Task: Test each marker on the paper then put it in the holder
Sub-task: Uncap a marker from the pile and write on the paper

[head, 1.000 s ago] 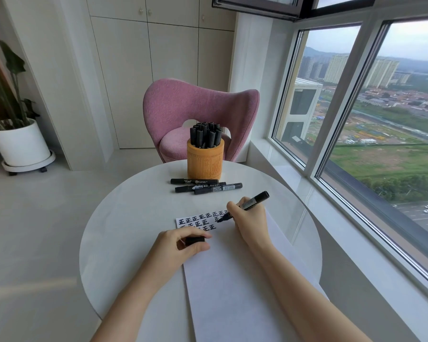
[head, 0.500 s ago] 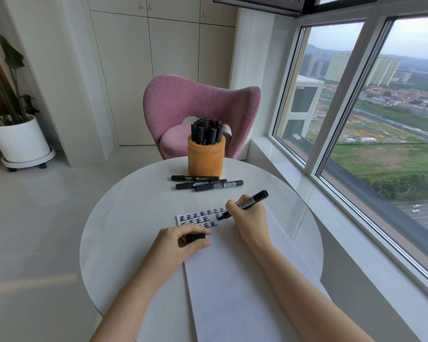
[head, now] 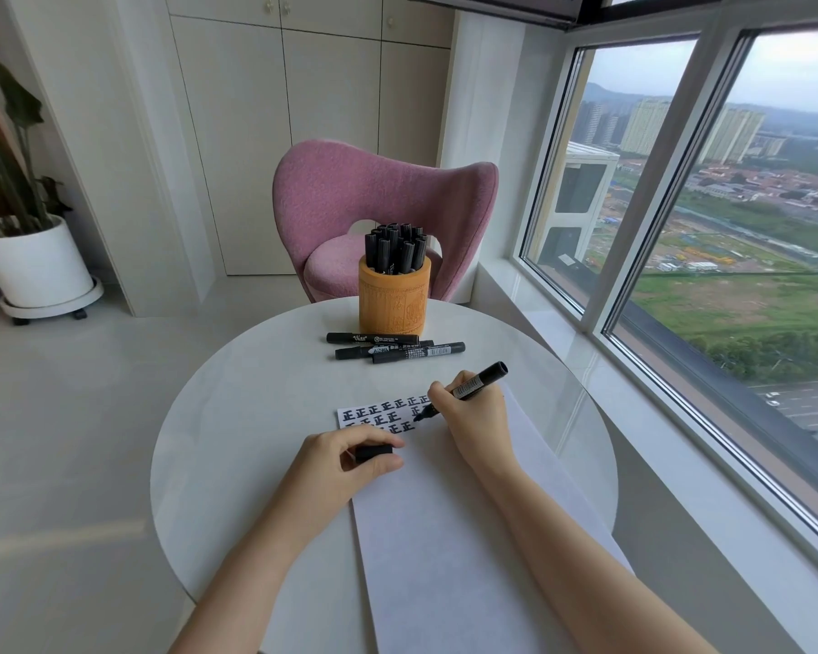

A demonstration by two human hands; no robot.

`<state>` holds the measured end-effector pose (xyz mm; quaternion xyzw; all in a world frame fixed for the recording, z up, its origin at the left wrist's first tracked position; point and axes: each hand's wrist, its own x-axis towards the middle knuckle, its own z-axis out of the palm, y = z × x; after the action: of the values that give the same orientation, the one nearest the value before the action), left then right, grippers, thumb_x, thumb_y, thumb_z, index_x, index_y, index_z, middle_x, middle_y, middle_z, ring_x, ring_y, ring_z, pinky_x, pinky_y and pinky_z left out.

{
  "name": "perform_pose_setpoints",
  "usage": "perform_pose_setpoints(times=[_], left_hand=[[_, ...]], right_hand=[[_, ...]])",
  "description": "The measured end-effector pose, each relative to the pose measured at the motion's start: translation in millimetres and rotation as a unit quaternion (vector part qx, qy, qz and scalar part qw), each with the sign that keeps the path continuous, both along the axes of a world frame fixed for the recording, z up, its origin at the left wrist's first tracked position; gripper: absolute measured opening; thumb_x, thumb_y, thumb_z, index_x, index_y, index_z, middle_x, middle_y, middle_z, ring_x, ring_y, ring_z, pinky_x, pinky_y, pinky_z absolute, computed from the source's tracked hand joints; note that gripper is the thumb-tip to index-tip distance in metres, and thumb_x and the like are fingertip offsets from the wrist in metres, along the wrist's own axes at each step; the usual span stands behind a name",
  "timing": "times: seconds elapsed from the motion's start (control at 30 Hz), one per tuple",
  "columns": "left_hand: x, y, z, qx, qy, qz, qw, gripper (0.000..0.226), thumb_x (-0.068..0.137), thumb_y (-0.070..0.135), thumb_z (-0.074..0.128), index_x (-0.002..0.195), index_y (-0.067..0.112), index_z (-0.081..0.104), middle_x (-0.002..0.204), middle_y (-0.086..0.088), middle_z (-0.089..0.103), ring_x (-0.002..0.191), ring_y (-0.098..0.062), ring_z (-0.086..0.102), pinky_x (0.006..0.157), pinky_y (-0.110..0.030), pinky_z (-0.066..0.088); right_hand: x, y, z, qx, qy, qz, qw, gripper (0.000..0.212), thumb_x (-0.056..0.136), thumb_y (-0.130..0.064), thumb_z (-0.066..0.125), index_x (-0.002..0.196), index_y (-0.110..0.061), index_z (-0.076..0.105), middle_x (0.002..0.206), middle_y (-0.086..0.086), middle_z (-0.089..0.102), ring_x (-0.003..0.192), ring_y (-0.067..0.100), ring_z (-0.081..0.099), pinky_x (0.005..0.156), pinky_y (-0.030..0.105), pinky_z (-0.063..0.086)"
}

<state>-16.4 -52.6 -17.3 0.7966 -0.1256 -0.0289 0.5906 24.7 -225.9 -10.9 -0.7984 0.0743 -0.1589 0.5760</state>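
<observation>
While the marker (head: pixel 474 384) is under test, its tip meets the paper (head: pixel 445 535) among the rows of written characters at the far end, and its long axis slopes up and away to the right.

Right hand (head: pixel 475 420): fingers clenched round the barrel in a writing grip.

Left hand (head: pixel 341 460): thumb and forefinger pinch the cap (head: pixel 374 453) at the paper's left edge, near the tip and to its left.

Judgement: capping comes next, so cap and tip must meet along that sloping axis.

Holder (head: pixel 394 302) stands well apart at the desk's (head: pixel 237 417) far side, already crowded; the right hand is nearer. Three markers (head: pixel 393 347) lie crosswise before it, apparently untested.
</observation>
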Motion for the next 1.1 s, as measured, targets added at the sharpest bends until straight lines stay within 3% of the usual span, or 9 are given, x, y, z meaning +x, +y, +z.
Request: perform_pose_setpoints(times=[1.1], left_hand=[[-0.3,-1.3,-0.3,0.0,0.0,0.005,1.0,0.015,0.077,0.014,0.075,0.087,0.026,0.075,0.086,0.011,0.074,0.081,0.0,0.066,0.074,-0.006,0.044]], right_hand=[[-0.4,0.0,-1.0,0.014,-0.013,-0.001,1.0,0.027,0.079,-0.005,0.058,0.064,-0.011,0.036,0.056,-0.003,0.03,0.049,0.007,0.026,0.045,0.018,0.023]])
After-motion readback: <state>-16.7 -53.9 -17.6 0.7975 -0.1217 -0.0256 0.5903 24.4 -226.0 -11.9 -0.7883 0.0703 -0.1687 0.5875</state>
